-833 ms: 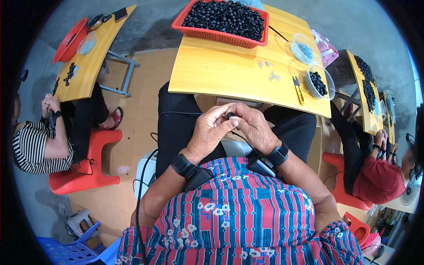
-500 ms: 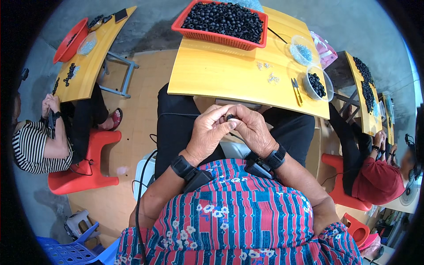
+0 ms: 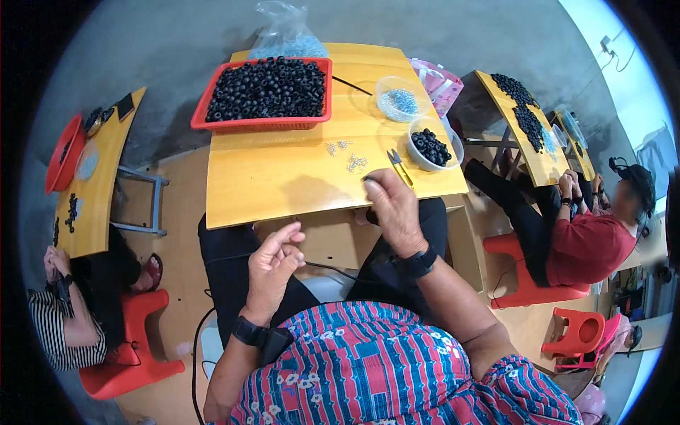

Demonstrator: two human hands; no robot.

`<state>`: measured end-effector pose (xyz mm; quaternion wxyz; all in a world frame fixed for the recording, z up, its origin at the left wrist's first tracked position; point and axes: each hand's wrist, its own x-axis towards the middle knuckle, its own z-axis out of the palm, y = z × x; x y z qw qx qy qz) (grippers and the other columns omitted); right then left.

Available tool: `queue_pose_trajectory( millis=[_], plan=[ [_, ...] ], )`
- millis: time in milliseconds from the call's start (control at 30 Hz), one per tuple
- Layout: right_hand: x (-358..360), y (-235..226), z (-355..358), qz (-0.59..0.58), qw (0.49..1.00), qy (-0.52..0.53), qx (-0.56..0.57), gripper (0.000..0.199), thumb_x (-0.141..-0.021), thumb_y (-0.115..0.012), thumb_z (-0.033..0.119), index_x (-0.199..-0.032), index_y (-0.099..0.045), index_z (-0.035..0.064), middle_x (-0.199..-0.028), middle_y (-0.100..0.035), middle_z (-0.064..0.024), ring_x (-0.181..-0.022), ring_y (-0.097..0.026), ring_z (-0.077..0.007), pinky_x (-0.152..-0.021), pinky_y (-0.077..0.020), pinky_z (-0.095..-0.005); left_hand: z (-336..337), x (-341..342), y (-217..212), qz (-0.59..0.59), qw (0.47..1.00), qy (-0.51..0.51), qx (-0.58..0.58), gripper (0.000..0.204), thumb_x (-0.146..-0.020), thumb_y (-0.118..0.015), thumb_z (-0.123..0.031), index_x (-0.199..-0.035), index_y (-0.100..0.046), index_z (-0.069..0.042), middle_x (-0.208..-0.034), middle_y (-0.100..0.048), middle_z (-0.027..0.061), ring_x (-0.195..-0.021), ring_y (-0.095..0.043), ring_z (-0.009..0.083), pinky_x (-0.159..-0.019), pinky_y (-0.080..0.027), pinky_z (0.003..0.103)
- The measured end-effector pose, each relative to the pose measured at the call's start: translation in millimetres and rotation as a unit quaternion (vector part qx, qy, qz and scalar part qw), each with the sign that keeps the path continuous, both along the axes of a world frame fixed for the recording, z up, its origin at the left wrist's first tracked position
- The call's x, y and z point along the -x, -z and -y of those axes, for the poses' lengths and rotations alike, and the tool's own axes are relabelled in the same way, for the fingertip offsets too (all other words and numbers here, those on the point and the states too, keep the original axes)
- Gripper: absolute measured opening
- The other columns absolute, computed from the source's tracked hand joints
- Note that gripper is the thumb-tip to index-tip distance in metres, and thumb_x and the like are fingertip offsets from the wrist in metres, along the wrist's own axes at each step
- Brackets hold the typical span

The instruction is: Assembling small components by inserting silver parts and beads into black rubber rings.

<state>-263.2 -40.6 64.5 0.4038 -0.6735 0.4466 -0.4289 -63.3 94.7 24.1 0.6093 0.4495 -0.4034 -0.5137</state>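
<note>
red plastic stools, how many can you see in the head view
3: one red plastic stool under the person in stripes at lower left, one under the person in the red top at right, and a small unoccupied one at lower right. Others may be hidden.

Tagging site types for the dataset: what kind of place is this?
Likely a small hand-assembly workshop, not a home. Several people sit on red stools at yellow tables; a red tray heaped with black rings and a bowl of small metal parts suggest piecework.

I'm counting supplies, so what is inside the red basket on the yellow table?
The red basket is heaped with small black rings, piled up to its rim. What lies beneath the top layer, and the basket's floor, is covered by the rings and cannot be seen.
</note>
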Motion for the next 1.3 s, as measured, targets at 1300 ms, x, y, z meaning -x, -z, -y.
queue_pose_trajectory(
  millis=[1300],
  plan=[
    [-29,282,78,-0.373,0.742,-0.354,-0.429,0.024,-0.090,-0.057,0.023,-0.107,-0.062,0.0070,-0.085,-0.063,-0.0031,-0.073,-0.058,-0.0130,-0.064,-0.0502,-0.0293,82,-69,-2,0.270,0.962,-0.036,-0.015,0.027,-0.080,-0.059,0.009,-0.105,-0.066,0.002,-0.094,-0.061,0.0071,-0.078,-0.059,0.0104,-0.067,-0.047,0.021]
  ],
)
